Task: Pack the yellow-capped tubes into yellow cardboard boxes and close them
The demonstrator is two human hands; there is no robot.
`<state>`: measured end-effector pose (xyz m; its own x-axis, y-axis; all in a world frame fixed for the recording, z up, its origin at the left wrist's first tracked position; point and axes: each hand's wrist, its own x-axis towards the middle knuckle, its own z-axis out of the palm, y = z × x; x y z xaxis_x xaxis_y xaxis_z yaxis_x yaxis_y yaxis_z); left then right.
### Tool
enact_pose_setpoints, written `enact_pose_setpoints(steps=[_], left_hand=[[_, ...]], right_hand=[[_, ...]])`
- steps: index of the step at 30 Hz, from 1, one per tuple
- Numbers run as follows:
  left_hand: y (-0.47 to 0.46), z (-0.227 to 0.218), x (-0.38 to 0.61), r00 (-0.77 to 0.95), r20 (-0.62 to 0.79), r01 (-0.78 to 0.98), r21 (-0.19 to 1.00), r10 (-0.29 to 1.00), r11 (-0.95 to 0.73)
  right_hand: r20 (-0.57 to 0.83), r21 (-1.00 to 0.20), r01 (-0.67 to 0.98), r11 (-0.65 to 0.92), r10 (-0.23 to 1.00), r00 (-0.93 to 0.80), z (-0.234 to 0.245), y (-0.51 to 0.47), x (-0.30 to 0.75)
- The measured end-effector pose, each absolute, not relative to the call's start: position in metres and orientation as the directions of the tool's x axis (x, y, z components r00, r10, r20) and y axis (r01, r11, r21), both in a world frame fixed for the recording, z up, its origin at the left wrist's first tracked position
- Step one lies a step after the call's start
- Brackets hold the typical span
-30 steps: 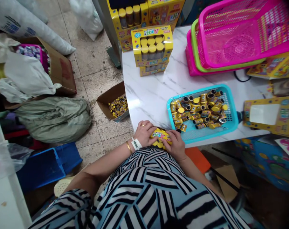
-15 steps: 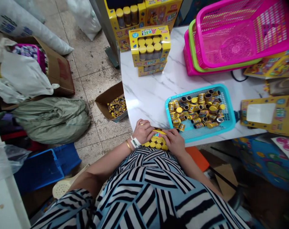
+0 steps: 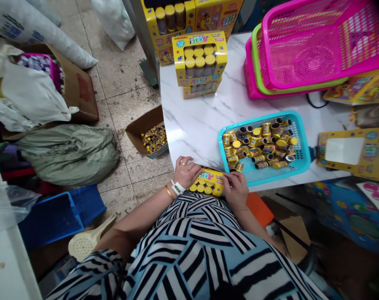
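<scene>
The left hand point(image 3: 185, 173) and right hand point(image 3: 234, 189) grip a yellow box point(image 3: 212, 182) between them, the left closed over its left end, the right pinching its right end. The box now lies wider and flatter, its yellow caps showing, than a moment ago. Right of it, just past the right hand, sits a blue basket point(image 3: 304, 139) of cans point(image 3: 258, 146). Open marble table point(image 3: 192, 125) lies ahead of the left hand, tile floor point(image 3: 145, 183) beyond its edge.
</scene>
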<state>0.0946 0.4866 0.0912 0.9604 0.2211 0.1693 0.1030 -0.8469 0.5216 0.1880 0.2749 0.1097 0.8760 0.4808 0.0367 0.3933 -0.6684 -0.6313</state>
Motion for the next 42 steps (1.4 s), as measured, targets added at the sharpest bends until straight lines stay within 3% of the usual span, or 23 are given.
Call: enact_pose_setpoints(steps=[8, 15, 22, 26, 29, 33, 38, 42], left_hand=[[0.486, 0.092, 0.091, 0.952, 0.185, 0.098, 0.568, 0.242, -0.817], [0.486, 0.093, 0.092, 0.957, 0.194, 0.081, 0.534, 0.216, -0.841], [0.484, 0.093, 0.091, 0.944, 0.228, 0.097, 0.502, 0.240, -0.860], [0.490, 0.093, 0.082, 0.941, 0.218, 0.115, 0.514, 0.259, -0.850], [0.494, 0.090, 0.075, 0.939, 0.188, 0.150, 0.526, 0.287, -0.837], [0.493, 0.083, 0.071, 0.944, 0.190, 0.106, 0.601, 0.271, -0.792], [0.492, 0.081, 0.064, 0.874, 0.174, 0.195, 0.730, 0.454, -0.655], [0.493, 0.078, 0.051, 0.810, 0.049, 0.284, 0.839, 0.584, -0.464]], right_hand=[[-0.092, -0.679, 0.351, -0.645, 0.549, 0.831, 0.115, 0.274, 0.198], [-0.178, -0.757, 0.131, -0.640, 0.396, 0.901, 0.103, 0.273, 0.189], [-0.063, -0.692, 0.303, -0.655, 0.473, 0.879, 0.109, 0.284, 0.192], [-0.154, -0.681, 0.285, -0.675, 0.512, 0.845, 0.111, 0.287, 0.194], [-0.258, -0.618, 0.228, -0.753, 0.468, 0.845, 0.108, 0.288, 0.190], [-0.232, -0.530, 0.340, -0.777, 0.518, 0.823, 0.108, 0.292, 0.188], [-0.194, -0.509, 0.424, -0.749, 0.579, 0.792, 0.112, 0.295, 0.191], [-0.192, -0.467, 0.435, -0.770, 0.568, 0.800, 0.112, 0.296, 0.191]])
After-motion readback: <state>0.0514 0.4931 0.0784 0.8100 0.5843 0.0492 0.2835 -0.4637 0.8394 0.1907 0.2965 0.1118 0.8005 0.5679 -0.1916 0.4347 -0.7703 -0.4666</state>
